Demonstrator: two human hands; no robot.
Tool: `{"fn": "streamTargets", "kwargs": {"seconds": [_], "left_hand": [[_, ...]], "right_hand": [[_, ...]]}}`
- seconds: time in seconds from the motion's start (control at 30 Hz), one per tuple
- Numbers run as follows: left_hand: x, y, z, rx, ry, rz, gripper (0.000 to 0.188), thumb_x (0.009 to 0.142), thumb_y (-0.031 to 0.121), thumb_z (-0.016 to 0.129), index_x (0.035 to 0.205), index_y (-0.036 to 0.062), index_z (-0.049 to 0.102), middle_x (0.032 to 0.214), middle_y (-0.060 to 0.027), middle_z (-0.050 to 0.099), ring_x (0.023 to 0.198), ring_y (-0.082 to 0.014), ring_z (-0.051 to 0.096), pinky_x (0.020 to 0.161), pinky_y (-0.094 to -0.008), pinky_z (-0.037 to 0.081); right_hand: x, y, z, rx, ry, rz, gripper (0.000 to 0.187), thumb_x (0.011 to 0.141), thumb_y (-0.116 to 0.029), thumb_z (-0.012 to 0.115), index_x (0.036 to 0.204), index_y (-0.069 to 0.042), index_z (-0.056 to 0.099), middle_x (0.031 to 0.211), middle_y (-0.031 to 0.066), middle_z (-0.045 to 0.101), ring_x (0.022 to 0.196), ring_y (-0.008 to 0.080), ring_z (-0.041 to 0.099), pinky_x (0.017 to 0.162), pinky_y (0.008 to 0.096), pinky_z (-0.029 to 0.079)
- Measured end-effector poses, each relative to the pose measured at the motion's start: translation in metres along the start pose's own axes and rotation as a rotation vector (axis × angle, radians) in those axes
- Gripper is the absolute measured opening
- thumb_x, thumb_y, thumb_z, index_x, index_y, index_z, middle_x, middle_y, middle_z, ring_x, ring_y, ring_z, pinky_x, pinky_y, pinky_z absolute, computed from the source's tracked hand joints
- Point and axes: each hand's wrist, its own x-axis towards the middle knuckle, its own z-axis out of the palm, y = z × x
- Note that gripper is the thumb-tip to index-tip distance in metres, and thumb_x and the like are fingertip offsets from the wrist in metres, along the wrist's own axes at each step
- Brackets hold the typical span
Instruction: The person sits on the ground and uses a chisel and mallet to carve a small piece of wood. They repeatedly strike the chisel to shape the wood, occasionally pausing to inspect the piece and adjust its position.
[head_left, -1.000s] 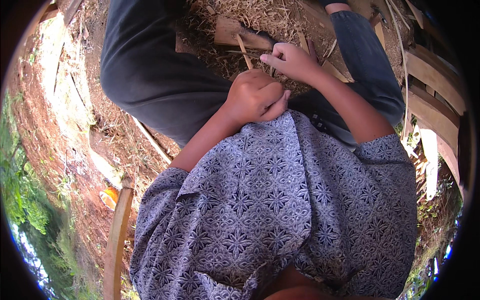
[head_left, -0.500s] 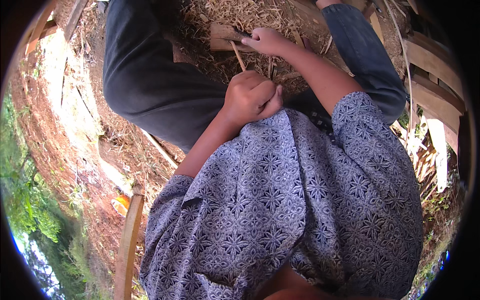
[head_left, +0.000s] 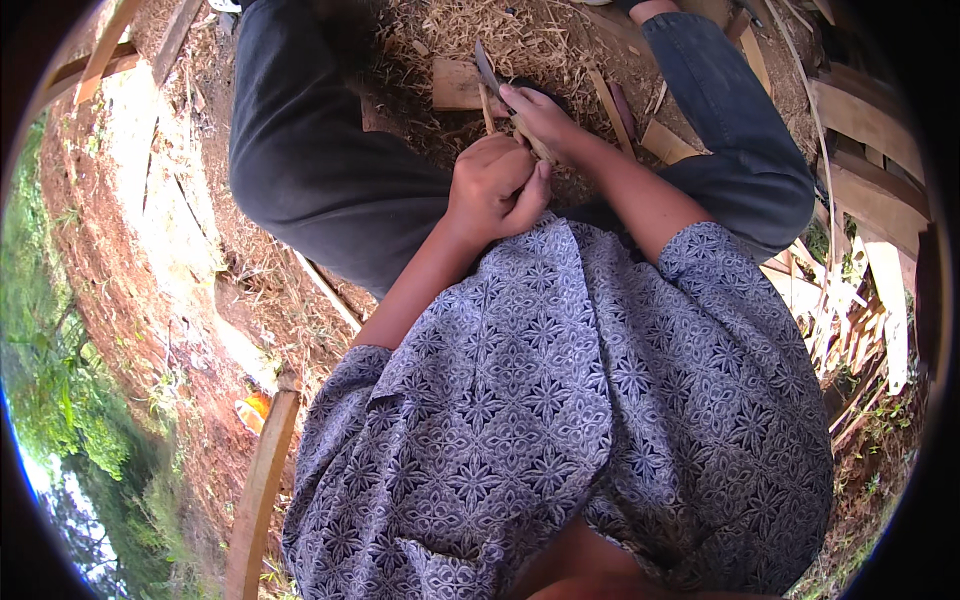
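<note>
My left hand (head_left: 492,186) is closed round a thin wooden stick (head_left: 486,108), held close in front of my shirt with its far end pointing away from me. Just to the right, my right hand (head_left: 543,120) grips a knife by its handle, which runs back toward my left hand. The dark knife blade (head_left: 487,68) points away from me, slightly right of the stick's tip; whether it touches the stick I cannot tell. Beyond the hands a flat wooden block (head_left: 455,84) lies on the ground, partly behind the blade.
Wood shavings (head_left: 430,30) cover the ground between my bent legs (head_left: 310,180). Planks (head_left: 870,120) are stacked at the right, with split sticks (head_left: 860,330) below them. A wooden post (head_left: 262,500) rises at the lower left beside an orange object (head_left: 253,411).
My right hand has drawn back from the wooden block toward my left hand, and the knife now shows clearly. My left hand stays nearly in place with the stick.
</note>
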Motion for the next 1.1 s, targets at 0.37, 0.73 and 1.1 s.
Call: {"fn": "streamTargets", "kwargs": {"seconds": [0.37,0.73,1.1], "left_hand": [[0.013,-0.011,0.003,0.032,-0.030,0.009,0.031,0.082,0.000,0.065,0.062,0.0047,0.042,0.057,-0.0102,0.044,0.049,-0.0300,0.047,0.050,-0.0415,0.039],[0.040,-0.028,-0.005,0.132,-0.051,0.010,0.028,0.081,0.007,0.071,0.063,0.0058,0.050,0.057,-0.0107,0.050,0.052,-0.0328,0.054,0.054,-0.0437,0.046],[0.043,-0.031,-0.001,0.112,-0.009,0.012,0.036,0.084,0.001,0.068,0.062,0.0054,0.040,0.055,-0.0093,0.040,0.047,-0.0283,0.043,0.047,-0.0402,0.034]], "right_hand": [[0.029,-0.015,-0.003,0.069,0.151,-0.054,0.055,0.105,-0.049,0.054,0.135,-0.003,0.054,0.121,0.0206,0.071,0.050,0.0157,0.057,0.046,0.0300,0.047],[0.024,-0.076,-0.038,-0.774,0.036,-0.110,0.048,0.098,-0.054,0.062,0.099,-0.007,0.065,0.078,0.0056,0.072,0.053,0.0115,0.060,0.052,0.0294,0.051],[0.033,-0.113,-0.038,-1.260,0.024,-0.376,0.049,0.093,-0.051,0.072,0.076,-0.008,0.056,0.060,0.0067,0.063,0.048,0.0150,0.060,0.048,0.0335,0.048]]}}
